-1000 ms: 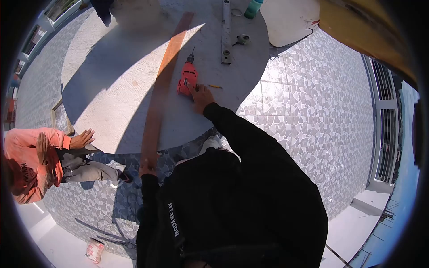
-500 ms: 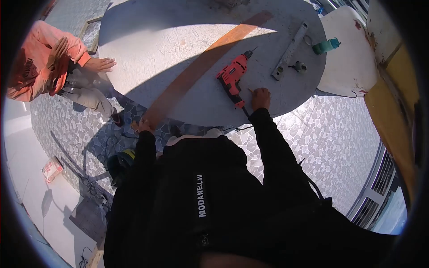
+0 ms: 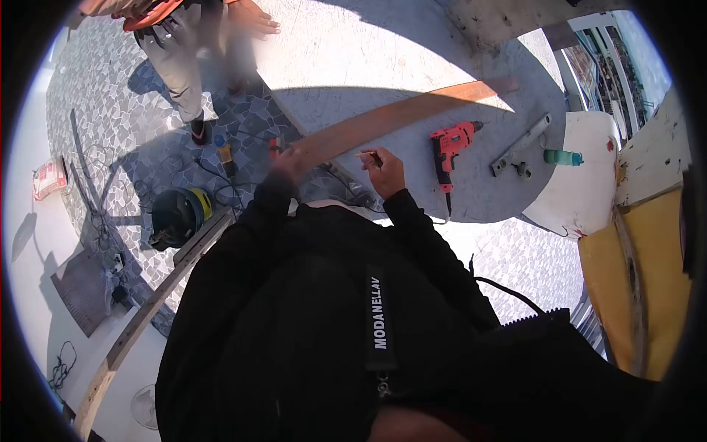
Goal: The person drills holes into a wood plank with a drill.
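Reddish-brown wooden board lies aslant across the pale table, near end projecting past the edge. Left hand closed on that end; finger detail blurred. Right hand apart from the left, curled around a pencil, point directed toward the board. Red drill on its side to the right of the right hand, bit end toward the far right, cord running off the near edge. Beyond it: metal level, tape measure just beside it, green bottle near the table's right rim. Co-worker's hand flat at the table's far left edge, well apart from both hands. Sunlight covers part of the tabletop; remainder shaded.
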`<state>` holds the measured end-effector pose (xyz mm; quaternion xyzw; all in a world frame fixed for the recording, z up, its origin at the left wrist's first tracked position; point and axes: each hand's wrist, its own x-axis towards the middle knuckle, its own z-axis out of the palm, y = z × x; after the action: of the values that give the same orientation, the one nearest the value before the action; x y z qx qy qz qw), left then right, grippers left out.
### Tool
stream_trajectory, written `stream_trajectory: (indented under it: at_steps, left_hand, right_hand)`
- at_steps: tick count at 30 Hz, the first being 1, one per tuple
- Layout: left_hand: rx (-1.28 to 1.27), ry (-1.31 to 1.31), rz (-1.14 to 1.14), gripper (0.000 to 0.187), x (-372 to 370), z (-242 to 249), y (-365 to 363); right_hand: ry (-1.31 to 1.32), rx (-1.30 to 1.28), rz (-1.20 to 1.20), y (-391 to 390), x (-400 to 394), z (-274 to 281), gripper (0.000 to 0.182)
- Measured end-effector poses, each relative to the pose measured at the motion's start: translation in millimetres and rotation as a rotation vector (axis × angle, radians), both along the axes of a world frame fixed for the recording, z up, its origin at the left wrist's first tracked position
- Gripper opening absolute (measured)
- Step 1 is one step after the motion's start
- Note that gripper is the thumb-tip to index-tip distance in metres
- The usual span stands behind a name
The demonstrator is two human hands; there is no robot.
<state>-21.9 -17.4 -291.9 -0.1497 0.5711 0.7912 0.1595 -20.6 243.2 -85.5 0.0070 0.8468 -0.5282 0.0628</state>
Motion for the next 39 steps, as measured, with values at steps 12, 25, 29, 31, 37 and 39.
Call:
stream_trajectory:
  at_steps: [12,25,29,31,37,39]
  left_hand:
    - [0.500,-0.476,0.065,0.032,-14.9,52.5,6.7]
    - [0.393,-0.445,0.045,0.028,-20.6,40.4,23.9]
    - [0.386,-0.449,0.134,0.025,-18.3,36.0,37.4]
    - [0.271,-0.261,0.145,0.028,-16.2,22.4,45.7]
    - [0.276,-0.310,0.239,0.028,-18.8,20.0,53.9]
    - [0.165,-0.279,0.253,0.030,-20.2,19.7,55.0]
  right_hand:
    - [0.073,0.232,0.167,-113.3,-22.7,-62.0,0.011]
    - [0.172,0.554,0.309,-118.3,-25.8,-48.6,0.012]
    - [0.193,0.656,0.309,-114.0,-29.2,-60.0,0.014]
    - [0.214,0.671,0.336,-114.0,-27.6,-59.1,0.015]
    - [0.206,0.697,0.362,-112.2,-28.6,-55.9,0.024]
    - [0.207,0.660,0.373,-115.7,-27.5,-55.2,0.025]
